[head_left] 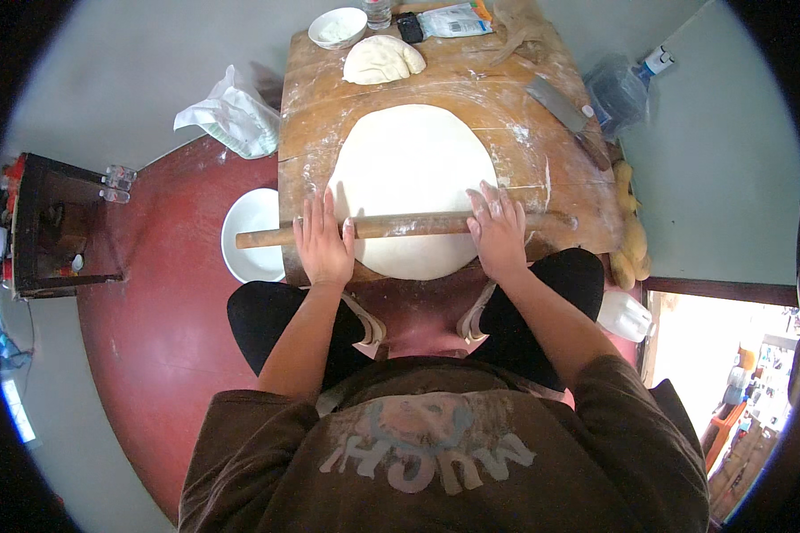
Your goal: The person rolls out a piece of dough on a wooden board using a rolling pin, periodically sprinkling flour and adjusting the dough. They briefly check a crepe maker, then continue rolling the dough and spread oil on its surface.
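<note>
A large, thin round sheet of dough (413, 160) lies on the floured wooden board (307, 133), its near edge reaching the board's front. Across its lower part rests a long wooden rolling pin (407, 225), whose left end sticks out past the board. My left hand (325, 243) lies flat over the pin at the dough's left edge, fingers stretched forward. Over the pin near the dough's right edge is my right hand (498, 230), palm down, with flour on its fingers. Neither hand's fingers are wrapped round the pin.
Behind the sheet sit a dough lump (381, 61), a white bowl (337, 30) and a plastic packet (457, 21). A cleaver (560, 106) lies at the board's right. Below its left edge is a white basin (250, 260); squashes (630, 230) lie right.
</note>
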A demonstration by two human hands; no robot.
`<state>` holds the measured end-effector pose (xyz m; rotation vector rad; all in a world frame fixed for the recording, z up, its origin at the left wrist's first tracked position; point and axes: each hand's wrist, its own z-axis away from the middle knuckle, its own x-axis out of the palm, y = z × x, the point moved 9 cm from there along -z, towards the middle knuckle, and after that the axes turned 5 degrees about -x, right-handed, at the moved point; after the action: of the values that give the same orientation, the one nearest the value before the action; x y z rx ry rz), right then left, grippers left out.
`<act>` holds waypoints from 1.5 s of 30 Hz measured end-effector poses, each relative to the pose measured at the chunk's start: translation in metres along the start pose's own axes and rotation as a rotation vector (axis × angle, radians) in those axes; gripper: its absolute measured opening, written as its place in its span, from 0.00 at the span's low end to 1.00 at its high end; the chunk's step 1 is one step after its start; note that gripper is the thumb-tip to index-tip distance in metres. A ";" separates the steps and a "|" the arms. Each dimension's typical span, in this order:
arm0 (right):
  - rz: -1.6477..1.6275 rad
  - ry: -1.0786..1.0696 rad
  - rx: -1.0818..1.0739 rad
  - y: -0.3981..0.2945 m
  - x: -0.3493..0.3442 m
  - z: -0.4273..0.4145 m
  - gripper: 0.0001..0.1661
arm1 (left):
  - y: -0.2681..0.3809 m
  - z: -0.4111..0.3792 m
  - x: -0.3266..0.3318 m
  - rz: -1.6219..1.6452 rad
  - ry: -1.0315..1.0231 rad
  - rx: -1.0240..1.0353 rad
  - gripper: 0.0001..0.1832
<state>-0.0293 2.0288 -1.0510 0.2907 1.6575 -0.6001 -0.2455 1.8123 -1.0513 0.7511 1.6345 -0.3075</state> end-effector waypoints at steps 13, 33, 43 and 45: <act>0.037 -0.133 -0.261 -0.008 0.001 -0.021 0.15 | 0.014 -0.139 0.033 0.371 -0.080 0.043 0.29; -0.062 -0.093 -0.310 -0.001 -0.034 -0.041 0.21 | 0.270 -0.234 0.131 0.511 -0.751 0.680 0.28; -0.049 -0.194 -0.306 0.000 -0.025 -0.041 0.23 | -0.004 -0.198 0.091 0.356 -0.216 -0.316 0.36; -0.071 -0.214 -0.298 -0.005 -0.025 -0.041 0.24 | -0.022 -0.141 0.068 0.393 -0.370 -0.358 0.36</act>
<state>-0.0614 2.0502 -1.0225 -0.0477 1.5283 -0.4131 -0.3719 1.8991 -1.0903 0.6741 1.1209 0.1228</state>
